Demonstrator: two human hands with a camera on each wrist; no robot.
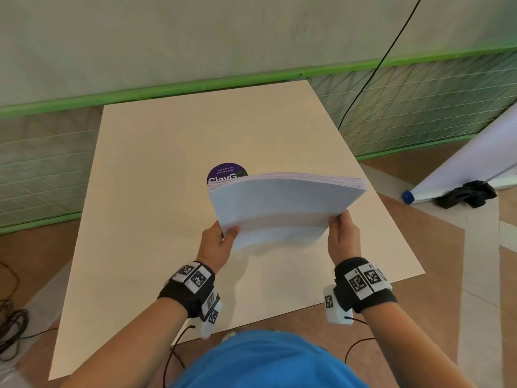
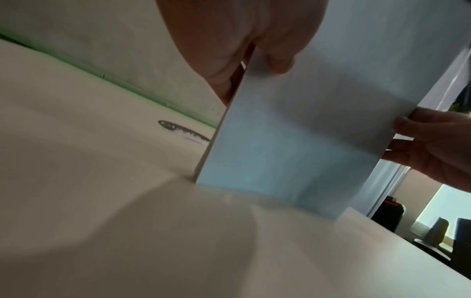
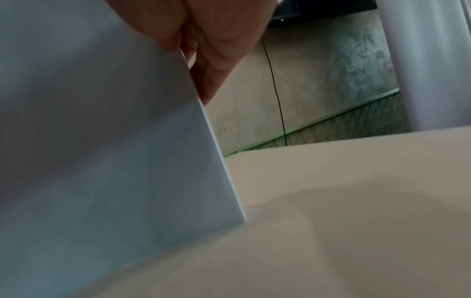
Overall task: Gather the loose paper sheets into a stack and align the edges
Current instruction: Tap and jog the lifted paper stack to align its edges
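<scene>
A thick stack of white paper sheets stands nearly upright on its lower edge on the beige table, leaning and bowing away from me. My left hand grips its left side, thumb on the near face. My right hand grips the right side the same way. In the left wrist view the paper stack touches the tabletop along its bottom edge, with my left hand above and my right hand at its far side. The right wrist view shows the paper stack held by my right hand.
A round purple sticker lies on the table just behind the stack. A rolled white banner with a blue cap and a black cloth sit on the floor to the right. A black cable hangs behind the table. Cables lie at left.
</scene>
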